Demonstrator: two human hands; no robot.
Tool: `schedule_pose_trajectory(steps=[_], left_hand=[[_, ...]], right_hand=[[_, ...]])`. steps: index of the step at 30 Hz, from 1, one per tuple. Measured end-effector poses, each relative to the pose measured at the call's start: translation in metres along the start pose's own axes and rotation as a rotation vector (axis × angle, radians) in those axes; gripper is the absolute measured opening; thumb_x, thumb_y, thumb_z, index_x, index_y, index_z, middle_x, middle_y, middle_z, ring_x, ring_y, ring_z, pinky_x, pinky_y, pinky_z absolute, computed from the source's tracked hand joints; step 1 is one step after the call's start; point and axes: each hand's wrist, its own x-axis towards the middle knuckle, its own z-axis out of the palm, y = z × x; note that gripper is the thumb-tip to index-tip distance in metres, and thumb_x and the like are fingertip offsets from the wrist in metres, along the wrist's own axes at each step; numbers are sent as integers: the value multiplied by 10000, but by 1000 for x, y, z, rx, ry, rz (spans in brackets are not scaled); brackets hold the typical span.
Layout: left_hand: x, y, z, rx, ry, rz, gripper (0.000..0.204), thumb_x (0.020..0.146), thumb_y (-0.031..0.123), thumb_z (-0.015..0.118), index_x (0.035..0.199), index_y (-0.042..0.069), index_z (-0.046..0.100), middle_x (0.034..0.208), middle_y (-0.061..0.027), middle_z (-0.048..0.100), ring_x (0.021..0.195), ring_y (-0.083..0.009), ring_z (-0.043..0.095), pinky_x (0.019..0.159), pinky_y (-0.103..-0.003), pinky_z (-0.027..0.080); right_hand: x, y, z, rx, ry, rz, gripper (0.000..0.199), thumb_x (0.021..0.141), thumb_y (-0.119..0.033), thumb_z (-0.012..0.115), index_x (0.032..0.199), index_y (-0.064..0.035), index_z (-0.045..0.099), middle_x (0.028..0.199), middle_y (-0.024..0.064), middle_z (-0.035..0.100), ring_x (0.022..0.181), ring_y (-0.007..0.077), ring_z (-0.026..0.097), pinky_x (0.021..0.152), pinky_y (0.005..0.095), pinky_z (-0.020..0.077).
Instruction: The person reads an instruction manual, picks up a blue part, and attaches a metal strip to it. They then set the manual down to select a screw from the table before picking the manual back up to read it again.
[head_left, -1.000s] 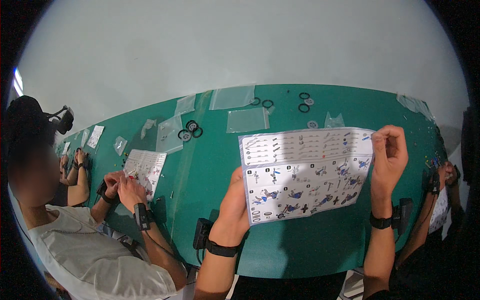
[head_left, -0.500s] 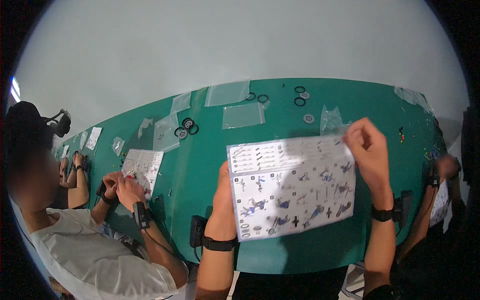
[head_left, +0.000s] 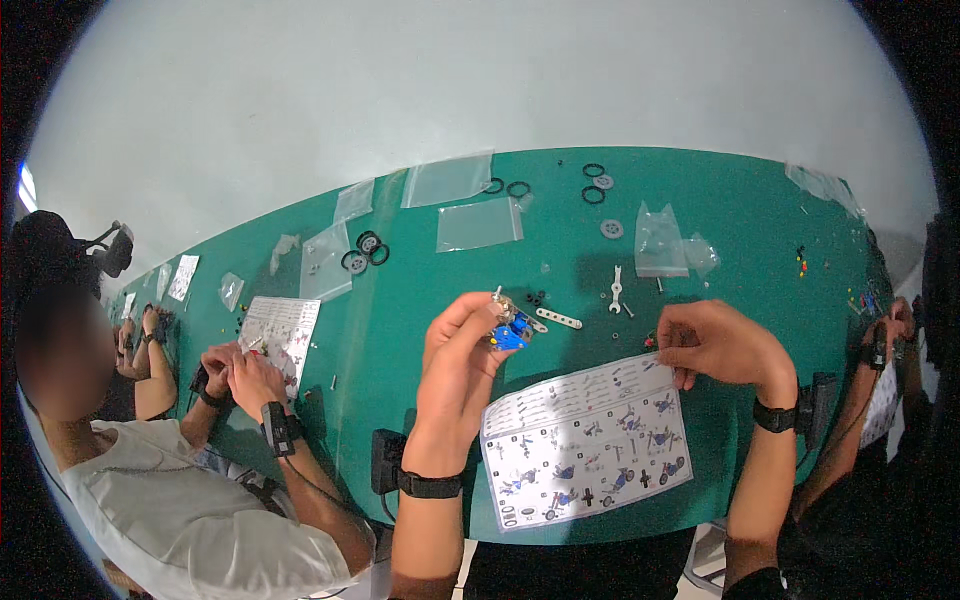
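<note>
Between the thumb and fingers of my left hand [head_left: 452,365] is a small partly built model [head_left: 511,331] with blue and metallic pieces. My right hand [head_left: 728,345] pinches the upper right corner of a printed instruction sheet [head_left: 590,445], which lies low over the near table edge. Just past the model are a white perforated strip [head_left: 558,317] and a few small black pieces [head_left: 537,298]. A flat pale wrench [head_left: 616,290] rests beyond the sheet, with a screw [head_left: 660,285] to its right.
Clear plastic bags [head_left: 480,225] lie along the far side of the green table [head_left: 400,330]. Black tyre rings [head_left: 594,195] and a grey wheel hub [head_left: 612,229] sit there too. On the left a person in a white shirt [head_left: 190,490] handles small parts; another person's hand [head_left: 900,320] shows at right.
The sheet has come down toward me and to the table, with my right hand still at its corner. My left hand, earlier behind the sheet, now shows with the model in it.
</note>
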Motion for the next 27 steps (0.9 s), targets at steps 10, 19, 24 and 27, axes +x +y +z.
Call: schedule_pose_trajectory(steps=[10, 19, 24, 27], left_hand=[[-6, 0, 0, 42, -108, 33, 108, 926, 120, 603, 957, 19, 628, 912, -76, 666, 818, -145, 647, 747, -277, 555], [-5, -3, -1, 60, -114, 26, 114, 923, 125, 612, 964, 20, 631, 908, -72, 666, 811, -142, 643, 734, -270, 540], [-4, -1, 2, 5, -138, 27, 94, 940, 55, 586, 984, 1, 650, 899, -63, 690, 811, -128, 661, 768, -271, 540], [-4, 2, -2, -22, -28, 75, 92, 942, 78, 587, 981, 17, 643, 913, -53, 679, 805, -139, 652, 796, -292, 549]], right_hand=[[-4, 8, -2, -140, 35, 12, 133, 882, -83, 662, 845, 16, 581, 696, 111, 682, 614, 185, 702, 540, 317, 543], [-5, 13, -2, -175, 93, -50, 106, 843, -54, 663, 818, 13, 585, 684, 123, 673, 603, 195, 687, 552, 331, 530], [-3, 10, -6, -161, 130, -99, 86, 832, -36, 656, 825, 13, 586, 686, 125, 676, 621, 204, 689, 559, 328, 524], [-1, 7, -8, -122, 278, -207, 71, 856, -30, 637, 864, 9, 579, 676, 97, 646, 656, 183, 684, 587, 319, 526]])
